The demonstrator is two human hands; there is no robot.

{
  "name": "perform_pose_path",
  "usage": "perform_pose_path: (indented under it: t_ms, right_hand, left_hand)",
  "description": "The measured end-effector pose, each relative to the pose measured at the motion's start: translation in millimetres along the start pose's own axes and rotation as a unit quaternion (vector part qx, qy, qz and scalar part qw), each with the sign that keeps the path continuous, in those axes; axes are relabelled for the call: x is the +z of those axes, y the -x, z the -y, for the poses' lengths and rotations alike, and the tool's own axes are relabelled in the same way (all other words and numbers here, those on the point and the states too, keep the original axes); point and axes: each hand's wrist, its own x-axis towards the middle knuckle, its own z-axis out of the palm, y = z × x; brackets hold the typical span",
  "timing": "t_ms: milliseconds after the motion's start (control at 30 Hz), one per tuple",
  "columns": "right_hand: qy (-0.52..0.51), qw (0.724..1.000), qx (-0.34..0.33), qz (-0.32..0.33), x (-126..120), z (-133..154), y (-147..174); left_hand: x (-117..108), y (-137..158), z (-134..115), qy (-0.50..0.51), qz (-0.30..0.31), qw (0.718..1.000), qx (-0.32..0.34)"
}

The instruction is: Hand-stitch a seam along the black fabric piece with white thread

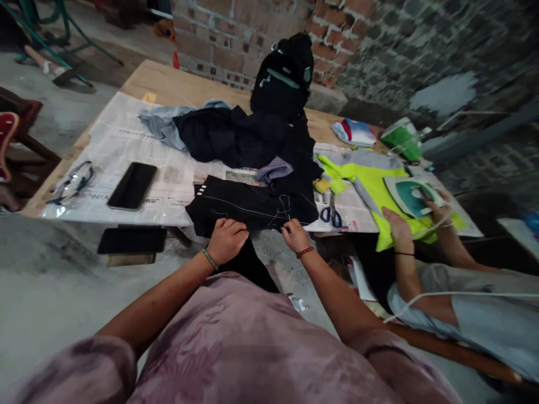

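A folded black garment (252,205) with short white stripes at one corner lies along the table's front edge. The fingers of my left hand (227,241) are closed on its near edge. At the garment's right part, my right hand (296,235) pinches a thin sliver that looks like a sewing needle (289,216). White thread (284,201) loops over the cloth just above these fingers, and a pale line of it runs across the garment. Dark blue scissors (330,216) lie right of the garment.
Beside me on the right, a person's hands hold an iron (408,196) and touch a neon-yellow garment (370,174). Dark clothes (236,134) and a black backpack (282,78) lie behind. Phones (132,185) and glasses (76,182) are at left. The iron's white cord (463,294) crosses low.
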Motion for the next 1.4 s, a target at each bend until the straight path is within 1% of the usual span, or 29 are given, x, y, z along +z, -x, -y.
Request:
perform_pose_path:
  t_ms: [100, 233, 300, 367, 467, 667, 867, 1067, 1200, 1400]
  right_hand:
    - [-0.007, 1.0, 0.002, -0.009, 0, -1, 0]
    - [-0.028, 0.999, 0.01, -0.022, 1, -2, 1]
    - [-0.039, 0.999, 0.015, -0.025, 1, -2, 0]
    - [-0.051, 0.998, 0.025, -0.024, -2, -3, -2]
    - [-0.085, 0.995, 0.044, -0.008, -6, -6, -7]
    - [-0.162, 0.983, 0.089, 0.02, -10, -13, -14]
    - [-0.206, 0.966, 0.155, 0.022, -11, -12, -18]
    - [-0.243, 0.946, 0.206, 0.063, -15, -15, -27]
    - [-0.254, 0.936, 0.234, 0.071, -12, -17, -30]
    - [-0.27, 0.927, 0.25, 0.069, -12, -17, -31]
  left_hand:
    - [12, -15, -8, -0.031, 0.024, 0.999, 0.005]
    - [18, -31, -6, -0.051, 0.062, 0.997, 0.011]
    - [18, -37, -5, -0.052, 0.064, 0.996, 0.019]
    - [16, -40, -7, -0.051, 0.052, 0.997, 0.03]
    - [13, -40, -14, -0.053, 0.038, 0.997, 0.048]
    - [17, -31, -24, -0.084, 0.057, 0.993, 0.064]
    - [27, -33, -20, -0.11, 0.066, 0.989, 0.068]
    - [32, -35, -15, -0.112, 0.073, 0.989, 0.07]
    - [35, -42, -20, -0.094, 0.076, 0.99, 0.075]
    - [44, -58, -30, -0.101, 0.075, 0.989, 0.077]
